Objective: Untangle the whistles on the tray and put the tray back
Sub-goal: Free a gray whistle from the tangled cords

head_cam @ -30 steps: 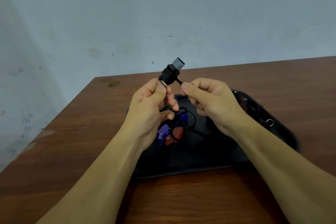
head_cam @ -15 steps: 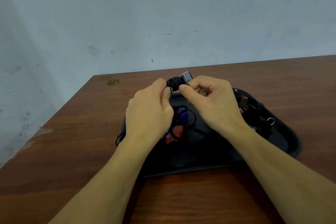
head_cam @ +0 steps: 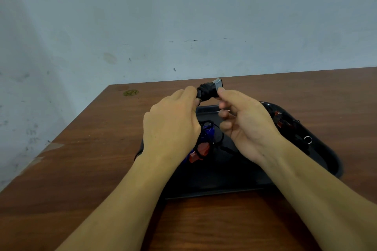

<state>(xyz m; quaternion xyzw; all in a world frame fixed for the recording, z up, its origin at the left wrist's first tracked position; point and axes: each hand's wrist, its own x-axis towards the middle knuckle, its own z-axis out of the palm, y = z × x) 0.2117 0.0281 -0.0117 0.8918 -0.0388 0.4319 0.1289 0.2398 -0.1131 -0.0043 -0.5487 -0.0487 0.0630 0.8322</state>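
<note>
Both hands raised above far part of black tray (head_cam: pixel 326 161), left hand (head_cam: pixel 171 128) and right hand (head_cam: pixel 246 124) pinching black whistle (head_cam: pixel 208 91) between them, blocking approach from above there. Under hands, tangle of blue whistle (head_cam: pixel 208 131), red whistle (head_cam: pixel 201 151) and black cords crowded tray's left middle. More red pieces (head_cam: pixel 278 118) and metal ring (head_cam: pixel 308 140) lay along tray's far right rim. Wooden table (head_cam: pixel 91 149) left of tray lay bare; wall (head_cam: pixel 183 16) closed far side.

A single head-worn, wide-angle view is given, directed forward and down along both forearms at the table (head_cam: pixel 85 149); the wall (head_cam: pixel 183 16) is seen close behind.
</note>
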